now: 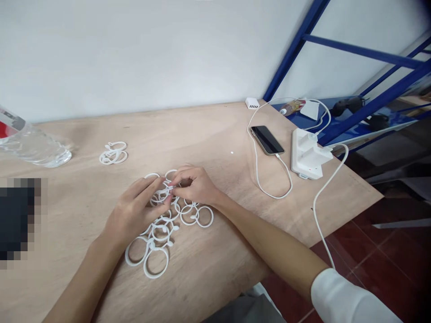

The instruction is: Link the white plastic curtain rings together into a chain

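Note:
Several white plastic rings (156,264) lie spread over the wooden table beneath and in front of my hands. Each seems to carry a small round knob. My left hand (136,208) reaches in from the left, its thumb and fingers pinching a white ring (162,194). From the right, my right hand (193,184) meets it, with thumb and forefinger closed on the same spot of white plastic. The fingertips hide just where the ring is held. A smaller cluster of white rings (113,154) sits farther back on the left.
A clear plastic bottle (37,146) is at the left. On the right, a phone (267,140) is plugged into a white cable near a white power strip (308,154). A small white charger (252,103) stands by the wall, beside a blue metal frame (289,51).

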The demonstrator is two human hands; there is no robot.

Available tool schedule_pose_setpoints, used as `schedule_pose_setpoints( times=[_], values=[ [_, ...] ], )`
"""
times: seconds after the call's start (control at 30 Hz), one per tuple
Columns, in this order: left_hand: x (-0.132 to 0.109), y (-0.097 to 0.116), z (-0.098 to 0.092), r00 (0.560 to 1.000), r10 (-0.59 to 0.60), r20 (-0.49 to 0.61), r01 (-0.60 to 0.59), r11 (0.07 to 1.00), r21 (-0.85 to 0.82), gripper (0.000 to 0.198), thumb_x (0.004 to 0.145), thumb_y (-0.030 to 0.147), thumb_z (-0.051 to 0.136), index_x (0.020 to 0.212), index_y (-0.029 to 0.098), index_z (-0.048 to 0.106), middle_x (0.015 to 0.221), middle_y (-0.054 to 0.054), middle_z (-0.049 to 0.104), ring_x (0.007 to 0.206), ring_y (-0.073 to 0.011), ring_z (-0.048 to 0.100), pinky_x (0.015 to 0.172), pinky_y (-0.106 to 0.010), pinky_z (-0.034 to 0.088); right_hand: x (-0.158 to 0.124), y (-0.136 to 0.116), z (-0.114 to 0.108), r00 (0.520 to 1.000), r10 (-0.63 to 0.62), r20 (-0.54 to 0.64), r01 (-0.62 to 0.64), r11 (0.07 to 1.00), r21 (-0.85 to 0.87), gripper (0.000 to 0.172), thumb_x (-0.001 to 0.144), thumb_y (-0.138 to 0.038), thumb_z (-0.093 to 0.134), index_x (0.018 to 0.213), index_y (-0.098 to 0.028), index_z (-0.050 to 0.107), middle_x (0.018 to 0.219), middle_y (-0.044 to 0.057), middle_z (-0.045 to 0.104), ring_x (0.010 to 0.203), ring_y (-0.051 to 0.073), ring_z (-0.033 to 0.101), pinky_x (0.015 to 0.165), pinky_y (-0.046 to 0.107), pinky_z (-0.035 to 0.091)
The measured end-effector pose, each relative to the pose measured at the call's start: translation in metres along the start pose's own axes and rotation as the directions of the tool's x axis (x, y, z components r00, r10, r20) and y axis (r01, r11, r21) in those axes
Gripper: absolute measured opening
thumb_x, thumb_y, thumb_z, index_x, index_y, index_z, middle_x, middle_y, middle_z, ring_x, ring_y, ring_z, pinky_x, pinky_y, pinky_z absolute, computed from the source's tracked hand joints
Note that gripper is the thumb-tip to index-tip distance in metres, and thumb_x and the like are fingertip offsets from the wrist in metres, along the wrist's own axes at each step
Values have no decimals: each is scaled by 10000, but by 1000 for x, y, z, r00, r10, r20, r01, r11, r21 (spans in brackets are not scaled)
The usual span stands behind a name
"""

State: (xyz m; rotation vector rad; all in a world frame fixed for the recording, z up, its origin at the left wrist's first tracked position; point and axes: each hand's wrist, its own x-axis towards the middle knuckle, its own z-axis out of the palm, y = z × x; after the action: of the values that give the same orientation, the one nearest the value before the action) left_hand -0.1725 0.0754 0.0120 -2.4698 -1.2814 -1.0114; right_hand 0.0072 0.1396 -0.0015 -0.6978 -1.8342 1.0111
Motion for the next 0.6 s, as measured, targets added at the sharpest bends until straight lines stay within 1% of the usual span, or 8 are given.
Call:
schedule_pose_setpoints(
  times=[0.13,0.27,0.33,0.47,0.6],
  values=[
    [1,0,-2,999,-38,23,38,999,-16,464,809,221,675,1246,241,520,1136,-62,642,992,-192,648,915,-318,537,0,2,-1,1000,2,1,-2,1000,-10,121,678,-87,721,634,-191,678,682,-19,675,710,120,592,767,270,463],
    [1,0,-3,999,-24,25,24,1000,9,426,813,179,662,1214,249,537,1125,-41,655,989,-181,649,923,-298,528,0,2,0,997,-80,-13,79,996,-50,106,684,-79,704,671,-182,681,703,-11,673,727,128,595,798,283,456],
    [1,0,-2,1000,-24,11,23,1000,18,407,805,176,670,1188,242,549,1104,-39,662,959,-174,655,896,-285,536,-1,3,1,993,-120,-8,118,988,-99,93,675,-83,703,693,-172,685,722,2,674,750,139,591,805,292,454],
    [1,2,-1,999,11,-38,-10,999,38,406,793,182,686,1175,237,561,1083,-36,669,928,-170,663,860,-281,553,-1,6,3,988,-154,19,155,968,-198,116,641,-69,693,694,-172,689,771,12,669,772,145,565,815,300,450],
    [2,4,1,997,39,-72,-37,999,35,422,775,150,696,1172,224,574,1061,-38,682,920,-168,673,851,-269,562,-2,10,4,978,-204,35,207,956,-208,120,635,-49,664,634,-168,666,703,2,627,728,139,534,786,299,450]
  ],
)
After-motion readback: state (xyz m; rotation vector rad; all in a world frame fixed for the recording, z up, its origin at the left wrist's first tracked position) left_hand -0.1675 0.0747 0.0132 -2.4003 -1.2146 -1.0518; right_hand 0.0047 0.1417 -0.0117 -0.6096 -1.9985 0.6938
